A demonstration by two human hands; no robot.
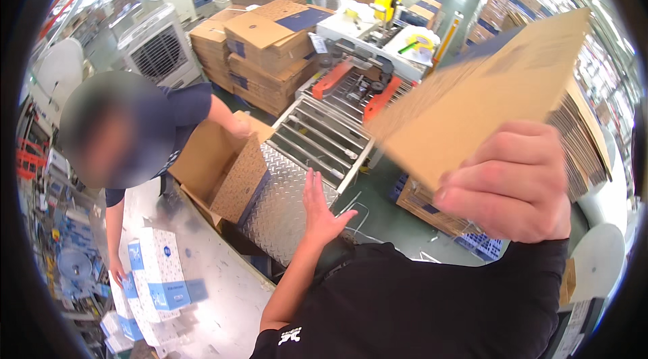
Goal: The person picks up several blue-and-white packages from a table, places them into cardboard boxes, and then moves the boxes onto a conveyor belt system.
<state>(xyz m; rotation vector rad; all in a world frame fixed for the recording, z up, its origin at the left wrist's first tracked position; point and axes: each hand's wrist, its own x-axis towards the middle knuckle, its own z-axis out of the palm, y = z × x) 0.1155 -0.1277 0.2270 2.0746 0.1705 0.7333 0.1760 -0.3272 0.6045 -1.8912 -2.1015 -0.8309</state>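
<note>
My right hand (509, 180) is raised at the right, its fingers closed round the lower edge of a flattened cardboard carton (486, 85). The carton is tilted up and its far part is smeared by motion. My left hand (321, 210) is empty, fingers stretched apart, above the edge of a diamond-pattern metal plate (287, 187). Left of it stands an open cardboard carton (244, 180) with its flaps up. A co-worker (185, 106) has one hand on that carton's far edge. The co-worker's other hand touches white and blue boxes (162, 271) on a metal table (219, 291).
Past the plate is a roller conveyor (317, 136) leading to a taping machine with orange side guides (383, 97) and a yellow tape roll (389, 0). Stacked flattened cartons (273, 35) stand behind; more cartons (584, 136) stand at the right. A blue pallet (482, 245) lies low there.
</note>
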